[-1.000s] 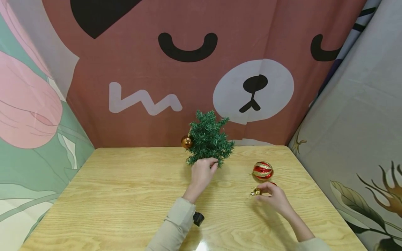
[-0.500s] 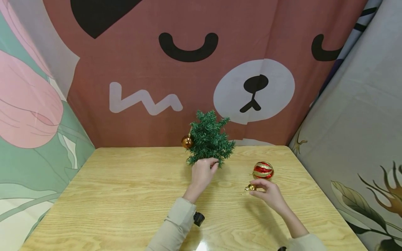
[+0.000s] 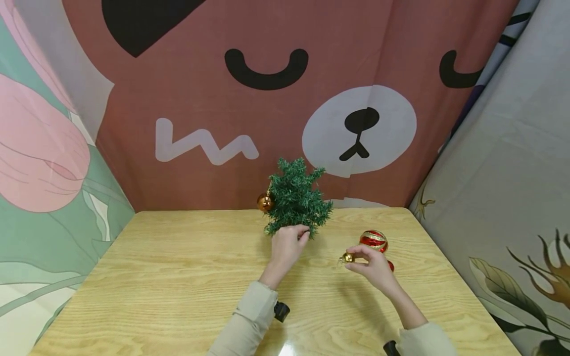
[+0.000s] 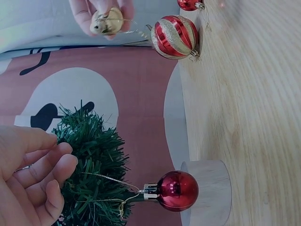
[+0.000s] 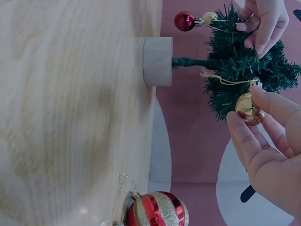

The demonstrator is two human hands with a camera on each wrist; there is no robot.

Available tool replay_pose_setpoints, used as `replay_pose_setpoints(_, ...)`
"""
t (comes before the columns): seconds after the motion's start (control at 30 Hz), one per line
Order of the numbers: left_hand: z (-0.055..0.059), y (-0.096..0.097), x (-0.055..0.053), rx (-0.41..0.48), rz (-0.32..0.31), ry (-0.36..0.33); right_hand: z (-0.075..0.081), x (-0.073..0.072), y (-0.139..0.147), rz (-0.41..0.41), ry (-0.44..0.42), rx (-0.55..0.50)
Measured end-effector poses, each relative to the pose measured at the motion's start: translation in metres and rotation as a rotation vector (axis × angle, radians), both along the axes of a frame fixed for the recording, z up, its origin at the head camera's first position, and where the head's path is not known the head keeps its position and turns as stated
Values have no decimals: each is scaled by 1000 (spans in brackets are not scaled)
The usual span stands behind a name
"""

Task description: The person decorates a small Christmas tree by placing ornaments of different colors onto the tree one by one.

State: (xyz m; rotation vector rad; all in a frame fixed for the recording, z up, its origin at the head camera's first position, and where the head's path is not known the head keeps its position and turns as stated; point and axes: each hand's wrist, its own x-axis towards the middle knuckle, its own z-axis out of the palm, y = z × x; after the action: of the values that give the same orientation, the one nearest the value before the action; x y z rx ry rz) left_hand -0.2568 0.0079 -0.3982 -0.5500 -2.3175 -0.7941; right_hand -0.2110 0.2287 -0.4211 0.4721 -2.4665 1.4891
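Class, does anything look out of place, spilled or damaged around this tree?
Nothing stands out. The tree stands upright; the striped ball and small red ball on the table show no visible damage. The right hand holds a gold ball that also looks whole.

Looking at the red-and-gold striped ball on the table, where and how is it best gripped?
I'd take the striped ball by opposite sides of its widest part, coming from above. It lies on its side on the table, so the upper curve looks easiest to reach. Its small cap points roughly toward the tree and sits low near the tabletop, probably a poorer hold.
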Motion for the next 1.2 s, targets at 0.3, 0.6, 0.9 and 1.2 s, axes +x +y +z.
replay_pose_setpoints(0.3,0,0,0,-3,-4,-3,7,-7,-10,23,-36,-79)
replay_pose_setpoints(0.6,2,0,1,-15,-4,-14,19,-14,-24,33,-68,-142)
replay_pose_setpoints(0.9,3,2,1,-23,-8,-13,27,-19,-34,59,-47,-192)
replay_pose_setpoints(1.2,3,2,1,-30,3,-5,29,-29,-38,81,-20,-209)
